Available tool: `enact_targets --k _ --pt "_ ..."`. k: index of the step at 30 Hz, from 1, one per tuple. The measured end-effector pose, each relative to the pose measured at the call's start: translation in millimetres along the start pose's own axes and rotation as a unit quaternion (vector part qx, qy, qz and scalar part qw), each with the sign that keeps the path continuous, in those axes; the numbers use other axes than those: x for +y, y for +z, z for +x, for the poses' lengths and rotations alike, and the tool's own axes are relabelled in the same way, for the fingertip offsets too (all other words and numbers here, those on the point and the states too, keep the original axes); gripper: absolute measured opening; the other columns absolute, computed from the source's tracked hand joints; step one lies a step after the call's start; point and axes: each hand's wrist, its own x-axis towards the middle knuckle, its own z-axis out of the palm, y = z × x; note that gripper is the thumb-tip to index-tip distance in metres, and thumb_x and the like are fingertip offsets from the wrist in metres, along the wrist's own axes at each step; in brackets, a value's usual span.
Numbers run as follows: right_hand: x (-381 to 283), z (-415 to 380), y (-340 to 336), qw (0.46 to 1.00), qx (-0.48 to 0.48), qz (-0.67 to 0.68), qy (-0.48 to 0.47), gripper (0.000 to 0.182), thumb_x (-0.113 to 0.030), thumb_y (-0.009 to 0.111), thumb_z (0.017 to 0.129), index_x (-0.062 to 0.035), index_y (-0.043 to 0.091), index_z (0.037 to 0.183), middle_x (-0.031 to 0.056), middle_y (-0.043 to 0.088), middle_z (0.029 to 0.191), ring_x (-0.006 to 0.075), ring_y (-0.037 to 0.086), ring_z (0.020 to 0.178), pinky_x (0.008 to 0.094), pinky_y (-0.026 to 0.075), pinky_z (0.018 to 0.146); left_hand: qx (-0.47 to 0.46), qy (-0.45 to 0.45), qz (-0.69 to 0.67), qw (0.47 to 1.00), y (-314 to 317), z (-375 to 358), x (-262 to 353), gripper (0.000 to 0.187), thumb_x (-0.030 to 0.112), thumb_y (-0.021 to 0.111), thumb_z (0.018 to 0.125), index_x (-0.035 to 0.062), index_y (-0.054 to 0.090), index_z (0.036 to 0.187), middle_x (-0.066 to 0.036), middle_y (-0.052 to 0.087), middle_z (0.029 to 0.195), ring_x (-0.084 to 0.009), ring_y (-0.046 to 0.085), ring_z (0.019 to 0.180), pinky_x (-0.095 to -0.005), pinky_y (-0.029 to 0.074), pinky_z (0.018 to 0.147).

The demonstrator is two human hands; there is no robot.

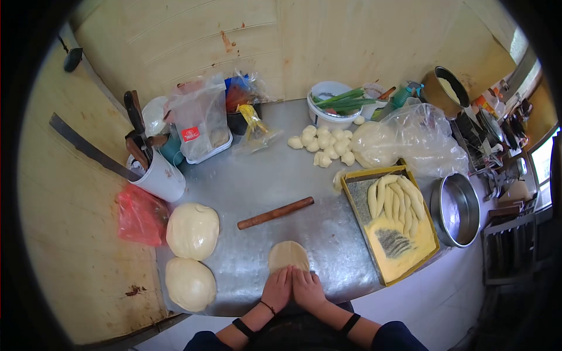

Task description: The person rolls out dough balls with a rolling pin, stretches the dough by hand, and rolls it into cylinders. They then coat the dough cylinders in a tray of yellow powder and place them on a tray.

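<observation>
A flattened piece of dough [288,255] lies on the metal tabletop right in front of me. My left hand [278,288] and my right hand [307,287] meet side by side at its near edge. Their fingertips are pressed together on the dough, and the fingers cover the part under them. Beyond the dough rests a brown wooden rolling pin [276,213], slightly slanted and touched by neither hand. To the left are two large smooth dough mounds, the farther dough mound [193,231] and the nearer dough mound [191,284].
On the right, a yellow-edged tray [434,248] holds dough strips [399,202] and yellow flour, with a round metal pan [459,210] beside it. Small dough balls [325,143] sit near a white tub [332,120] of green onions. A knife holder [159,178] stands at left.
</observation>
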Motion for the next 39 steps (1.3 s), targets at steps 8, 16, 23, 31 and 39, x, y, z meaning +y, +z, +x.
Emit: enact_targets --k 8,16,23,31,39 --pt "23.8 -11.2 -35.3 0.998 -0.035 0.039 -0.037 0.050 -0.026 0.060 0.085 -0.0055 0.057 0.131 0.0076 0.059 0.126 0.0238 0.055 0.113 0.0459 0.044 0.094 -0.140 0.017 -0.021 0.990 -40.7 -18.7 0.6 0.054 0.023 0.065 0.082 0.0046 0.056 0.132 -0.010 0.059 0.127 -0.0261 0.055 0.118 -0.0455 0.040 0.103" --pt "95.7 -20.7 -61.9 0.978 -0.103 0.155 -0.095 0.056 -0.029 0.065 0.086 -0.0055 0.054 0.135 0.0096 0.053 0.140 0.0283 0.050 0.128 0.0492 0.038 0.107 -0.067 -0.013 0.069 0.995 -52.1 -29.5 -38.1 0.051 0.024 0.065 0.084 0.0075 0.057 0.131 -0.006 0.055 0.139 -0.0214 0.050 0.126 -0.0459 0.039 0.105" --pt "91.0 144.3 -65.6 0.985 0.097 0.145 0.006 0.052 -0.017 0.066 0.082 -0.0077 0.056 0.133 0.0123 0.056 0.137 0.0297 0.051 0.129 0.0471 0.037 0.109 -0.088 0.006 0.022 0.996 -60.9 -39.5 -60.9 0.047 0.024 0.067 0.083 0.0083 0.060 0.127 -0.004 0.057 0.135 -0.0204 0.054 0.120 -0.0474 0.039 0.104" --pt "88.8 134.6 -33.9 0.990 0.097 0.048 -0.085 0.042 -0.021 0.066 0.083 -0.0169 0.062 0.125 0.0054 0.060 0.104 0.0215 0.058 0.098 0.0423 0.043 0.094 0.162 -0.103 -0.062 0.979 -92.5 7.9 -69.2 0.046 0.019 0.069 0.079 0.0037 0.059 0.121 -0.015 0.058 0.125 -0.0320 0.056 0.109 -0.0494 0.041 0.095" --pt "44.5 51.1 -37.4 0.998 0.030 0.028 0.049 0.059 -0.032 0.074 0.075 -0.0087 0.060 0.128 0.0095 0.057 0.118 0.0258 0.056 0.107 0.0431 0.043 0.092 0.058 -0.141 -0.060 0.986 -25.5 52.0 -42.3 0.050 0.005 0.065 0.079 -0.0015 0.054 0.127 -0.019 0.058 0.120 -0.0375 0.056 0.111 -0.0458 0.046 0.097"
